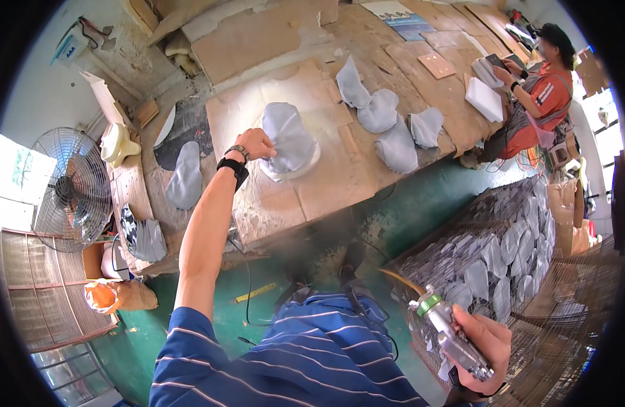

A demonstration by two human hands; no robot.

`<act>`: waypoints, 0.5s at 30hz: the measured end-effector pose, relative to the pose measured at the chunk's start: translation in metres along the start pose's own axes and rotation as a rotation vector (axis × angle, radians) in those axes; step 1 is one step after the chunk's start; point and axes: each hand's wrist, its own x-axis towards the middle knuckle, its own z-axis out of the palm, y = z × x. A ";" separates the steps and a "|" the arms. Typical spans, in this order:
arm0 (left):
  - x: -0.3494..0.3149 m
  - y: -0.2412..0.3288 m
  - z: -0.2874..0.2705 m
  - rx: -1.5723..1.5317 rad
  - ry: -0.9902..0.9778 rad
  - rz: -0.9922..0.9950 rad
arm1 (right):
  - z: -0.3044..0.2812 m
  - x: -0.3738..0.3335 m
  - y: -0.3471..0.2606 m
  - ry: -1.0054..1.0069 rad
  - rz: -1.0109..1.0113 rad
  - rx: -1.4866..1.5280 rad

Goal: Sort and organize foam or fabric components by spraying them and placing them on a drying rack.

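With fingers pinched, my left hand (255,144) grips the left edge of a grey, curved fabric piece (289,129) on the cardboard-covered table. Whitish overspray marks the cardboard (339,163) around it. A black band and a watch are on my left wrist. At the lower right, my right hand (485,342) is wrapped round a metal spray gun (455,339) with a green ring and a yellowish hose. Left of my forearm lies another grey piece (185,178). More grey pieces lie to the right, among them a rounded one (378,111) and a long one (396,148).
A mesh rack (434,271) covered with several grey pieces stands at the right. A wire-caged fan (67,190) is at the left. Beyond the table's right end, a person in orange (548,95) handles a dark flat object. A cable (249,292) hangs by the table's front edge.
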 end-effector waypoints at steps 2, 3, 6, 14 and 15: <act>-0.004 0.004 0.001 0.035 0.032 -0.012 | 0.001 -0.004 0.007 0.039 0.001 -0.003; -0.008 0.007 0.002 0.051 0.089 0.027 | 0.001 -0.006 0.009 0.055 0.005 0.001; -0.032 0.023 -0.007 0.088 0.163 0.062 | 0.002 -0.009 0.021 0.066 0.019 0.040; -0.047 0.075 -0.076 0.234 0.606 0.162 | 0.015 -0.013 0.036 0.170 0.199 0.197; -0.044 0.073 -0.093 0.209 0.600 0.151 | 0.019 -0.008 0.037 0.174 0.207 0.181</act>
